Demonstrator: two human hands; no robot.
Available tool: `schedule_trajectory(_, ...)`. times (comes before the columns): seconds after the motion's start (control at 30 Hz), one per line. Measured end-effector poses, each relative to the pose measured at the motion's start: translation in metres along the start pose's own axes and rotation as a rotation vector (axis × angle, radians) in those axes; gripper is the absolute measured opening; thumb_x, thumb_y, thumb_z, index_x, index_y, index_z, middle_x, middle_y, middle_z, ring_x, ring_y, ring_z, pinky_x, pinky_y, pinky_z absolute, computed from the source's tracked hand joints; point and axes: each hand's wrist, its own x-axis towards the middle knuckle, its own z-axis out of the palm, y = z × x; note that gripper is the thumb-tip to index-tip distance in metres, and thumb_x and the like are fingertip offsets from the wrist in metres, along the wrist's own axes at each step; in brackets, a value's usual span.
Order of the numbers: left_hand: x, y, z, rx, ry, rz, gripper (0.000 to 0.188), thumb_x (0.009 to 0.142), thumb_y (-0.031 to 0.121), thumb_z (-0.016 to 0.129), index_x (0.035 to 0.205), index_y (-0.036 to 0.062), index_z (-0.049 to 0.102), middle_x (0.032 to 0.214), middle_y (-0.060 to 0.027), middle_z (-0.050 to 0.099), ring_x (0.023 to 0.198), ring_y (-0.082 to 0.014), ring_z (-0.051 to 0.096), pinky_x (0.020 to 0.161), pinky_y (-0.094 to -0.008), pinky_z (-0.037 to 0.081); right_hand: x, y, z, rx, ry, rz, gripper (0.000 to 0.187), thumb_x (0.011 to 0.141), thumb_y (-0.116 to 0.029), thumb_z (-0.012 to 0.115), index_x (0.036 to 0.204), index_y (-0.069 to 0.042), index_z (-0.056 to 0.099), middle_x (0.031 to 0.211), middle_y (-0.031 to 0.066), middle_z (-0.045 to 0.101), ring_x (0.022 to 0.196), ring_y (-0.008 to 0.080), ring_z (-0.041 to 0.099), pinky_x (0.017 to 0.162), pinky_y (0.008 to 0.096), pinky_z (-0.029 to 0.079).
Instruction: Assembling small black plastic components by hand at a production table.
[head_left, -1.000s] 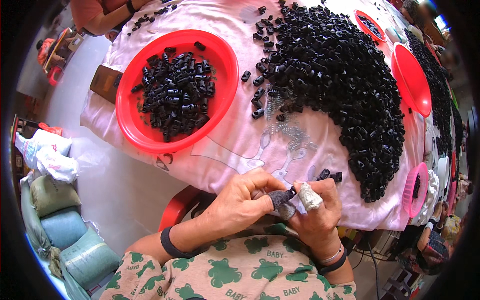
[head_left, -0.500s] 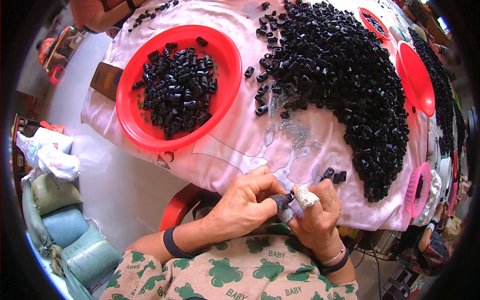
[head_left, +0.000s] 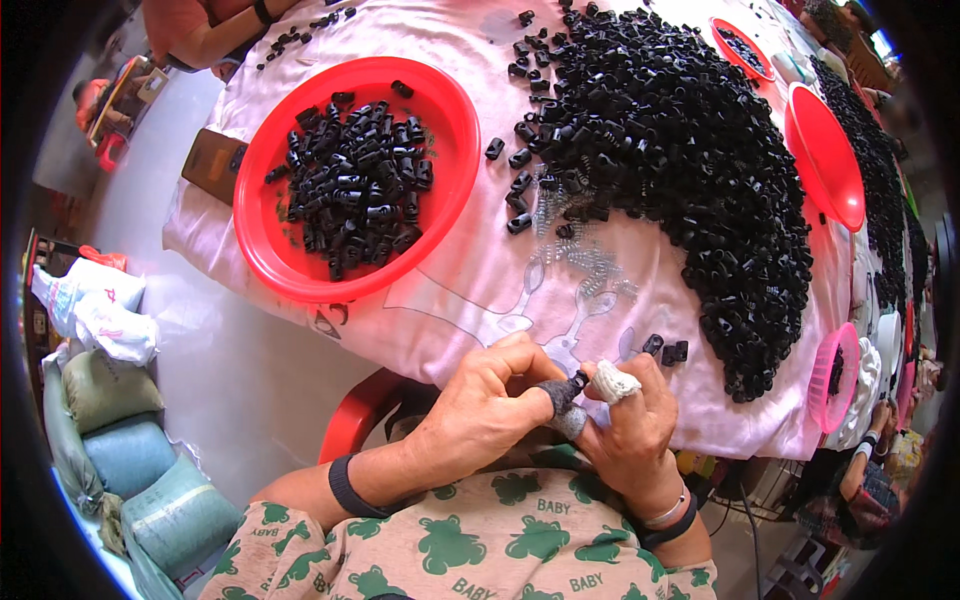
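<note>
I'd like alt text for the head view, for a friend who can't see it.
A person's left hand pinches a small black part, the right hand close against it, wrappings on some fingers of both. On the pink cloth ahead are a red bowl of black parts at left, loose springs, and a big black heap at right.

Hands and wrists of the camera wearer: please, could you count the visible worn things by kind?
Finger wraps: 3 (dark grey, light grey, white)
Dark wristbands: 2
Pale bracelet: 1
Total: 6
</note>
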Motion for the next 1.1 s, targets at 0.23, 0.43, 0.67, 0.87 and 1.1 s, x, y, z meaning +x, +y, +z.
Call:
schedule_trajectory(0.23,0.000,0.000,0.001,0.065,-0.010,0.007,0.014,0.082,-0.001,0.053,0.092,-0.0054,0.061,0.095,-0.0006,0.047,0.084,-0.0067,0.054,0.075,-0.0233,0.046,0.003,0.001,-0.001,-0.037,0.011,-0.053,0.032,0.059,0.002,0.068,0.089,0.005,0.058,0.074,0.0126,0.050,0.061,0.0283,0.050,0.050,0.0383,0.039)
schedule_trajectory(0.43,-0.001,0.000,0.001,0.107,0.001,0.012,0.013,0.082,-0.001,0.053,0.091,-0.0055,0.061,0.095,-0.0010,0.048,0.083,-0.0071,0.053,0.075,-0.0232,0.046,0.000,-0.001,0.002,-0.001,-0.012,-0.004,0.032,0.058,0.001,0.068,0.087,0.005,0.057,0.073,0.0127,0.049,0.061,0.0289,0.050,0.050,0.0386,0.039)
schedule_trajectory(0.67,-0.004,0.004,0.003,-0.050,-0.025,-0.088,0.014,0.083,-0.001,0.054,0.094,-0.0051,0.062,0.097,-0.0017,0.052,0.087,-0.0074,0.054,0.076,-0.0230,0.046,0.000,-0.001,-0.002,0.016,0.005,0.040,0.031,0.061,-0.005,0.074,0.086,0.003,0.057,0.072,0.0122,0.049,0.060,0.0283,0.051,0.051,0.0386,0.041)
schedule_trajectory(0.87,-0.007,-0.002,0.002,0.021,-0.012,-0.004,0.018,0.082,-0.002,0.055,0.098,-0.0048,0.063,0.097,-0.0016,0.054,0.085,-0.0077,0.055,0.076,-0.0231,0.046,-0.002,0.000,0.001,0.002,0.015,-0.008,0.028,0.062,-0.006,0.074,0.083,0.001,0.056,0.071,0.0119,0.050,0.060,0.0290,0.052,0.051,0.0388,0.042)
schedule_trajectory(1.1,-0.004,-0.007,0.006,0.033,-0.049,0.057,0.022,0.082,-0.002,0.053,0.103,-0.0016,0.061,0.091,-0.0013,0.058,0.076,-0.0035,0.052,0.066,-0.0186,0.043,-0.005,0.000,-0.007,-0.038,0.023,-0.044,0.027,0.064,-0.004,0.073,0.085,0.003,0.059,0.074,0.0131,0.054,0.062,0.0296,0.054,0.053,0.0391,0.044)
